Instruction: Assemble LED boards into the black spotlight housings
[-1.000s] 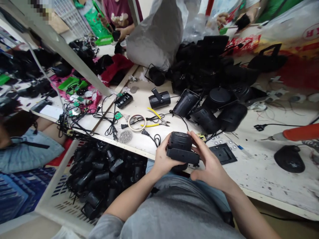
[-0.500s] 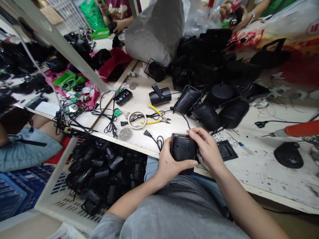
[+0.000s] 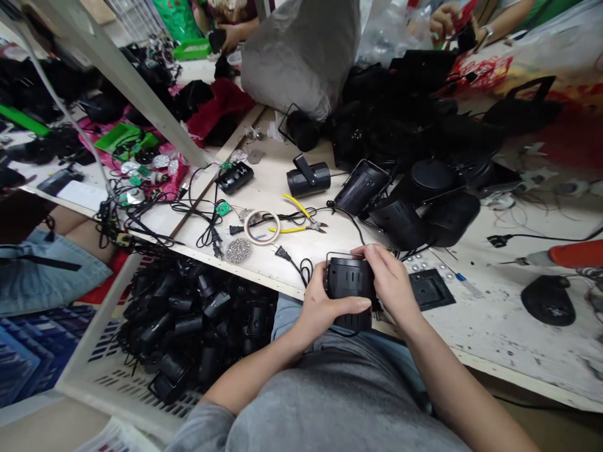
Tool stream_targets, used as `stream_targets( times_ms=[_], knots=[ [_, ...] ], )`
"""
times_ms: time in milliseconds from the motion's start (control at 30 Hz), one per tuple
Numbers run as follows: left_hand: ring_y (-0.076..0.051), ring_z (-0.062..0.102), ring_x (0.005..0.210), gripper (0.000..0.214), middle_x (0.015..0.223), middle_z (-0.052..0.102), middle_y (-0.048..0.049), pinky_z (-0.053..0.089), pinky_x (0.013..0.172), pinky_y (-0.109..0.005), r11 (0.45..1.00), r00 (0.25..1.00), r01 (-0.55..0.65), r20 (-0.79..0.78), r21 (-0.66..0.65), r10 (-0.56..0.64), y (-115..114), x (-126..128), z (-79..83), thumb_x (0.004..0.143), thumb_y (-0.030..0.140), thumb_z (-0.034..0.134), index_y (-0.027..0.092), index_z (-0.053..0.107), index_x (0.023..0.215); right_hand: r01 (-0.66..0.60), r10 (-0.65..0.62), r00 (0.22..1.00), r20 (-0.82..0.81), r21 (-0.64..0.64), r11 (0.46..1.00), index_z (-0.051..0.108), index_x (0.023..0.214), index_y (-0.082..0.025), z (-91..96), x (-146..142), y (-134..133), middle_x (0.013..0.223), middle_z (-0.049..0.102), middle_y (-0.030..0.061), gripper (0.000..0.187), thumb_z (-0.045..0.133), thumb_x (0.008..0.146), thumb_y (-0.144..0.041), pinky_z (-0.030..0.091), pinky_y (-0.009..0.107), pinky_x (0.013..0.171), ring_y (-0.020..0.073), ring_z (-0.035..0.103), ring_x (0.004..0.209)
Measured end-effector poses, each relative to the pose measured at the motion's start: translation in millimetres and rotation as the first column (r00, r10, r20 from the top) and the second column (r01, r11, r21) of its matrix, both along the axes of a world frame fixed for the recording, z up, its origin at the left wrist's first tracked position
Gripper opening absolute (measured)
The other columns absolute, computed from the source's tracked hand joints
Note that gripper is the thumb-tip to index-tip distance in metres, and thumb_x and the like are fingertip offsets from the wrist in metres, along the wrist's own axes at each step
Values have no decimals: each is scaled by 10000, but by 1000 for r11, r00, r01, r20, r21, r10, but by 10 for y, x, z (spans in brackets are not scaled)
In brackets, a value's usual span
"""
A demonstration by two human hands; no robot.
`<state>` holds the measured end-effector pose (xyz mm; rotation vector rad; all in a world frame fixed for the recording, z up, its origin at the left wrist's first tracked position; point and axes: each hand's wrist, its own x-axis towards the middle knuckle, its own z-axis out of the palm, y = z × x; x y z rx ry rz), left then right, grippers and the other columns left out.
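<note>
Left fingers (image 3: 354, 306) grip the slotted black housing (image 3: 349, 276); right fingers (image 3: 377, 256) hold its upper right side. It sits between them and could drop if both grips loosened; the power cord (image 3: 282, 252) beyond the left fingers could snag it.

I can read no lettering; the pale print (image 3: 230, 5) on a co-worker's shirt (image 3: 247, 10) is cropped, illegible.

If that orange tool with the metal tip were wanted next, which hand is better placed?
Probably the right hand: it is nearer the orange, metal-tipped tool, while the left hand grips the black, slotted plastic housing.
</note>
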<state>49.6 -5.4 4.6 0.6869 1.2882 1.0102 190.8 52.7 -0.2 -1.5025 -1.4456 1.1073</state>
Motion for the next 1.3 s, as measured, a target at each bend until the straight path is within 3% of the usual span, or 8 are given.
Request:
stream_targets(
  times_ms=[300,733,1300],
  knots=[
    [-237,608,990,737,1045,677,-47,483,903,-351,999,990,49,136,0,-48,8,-59,-75,522,290,908,180,587,1175,-15,15,998,-62,-11,1000,741,886,-219,-6,98,-58,955,755,73,574,443,923,-708,501,363,889,236,673,931],
    [-264,598,1057,745,1089,669,-51,476,949,-380,994,994,110,12,20,-110,2,-60,-14,528,323,906,195,580,1186,-7,6,1000,-21,-26,1000,746,903,-228,-13,141,-90,973,765,69,534,460,921,-679,503,381,905,245,684,950],
    [-261,619,1085,716,1152,687,-55,477,957,-361,980,964,176,183,94,-191,-31,-163,-159,615,315,886,197,590,1256,-29,15,991,130,110,994,738,900,-230,75,131,-153,925,764,71,516,413,970,-625,516,348,849,237,694,901]
  ],
)
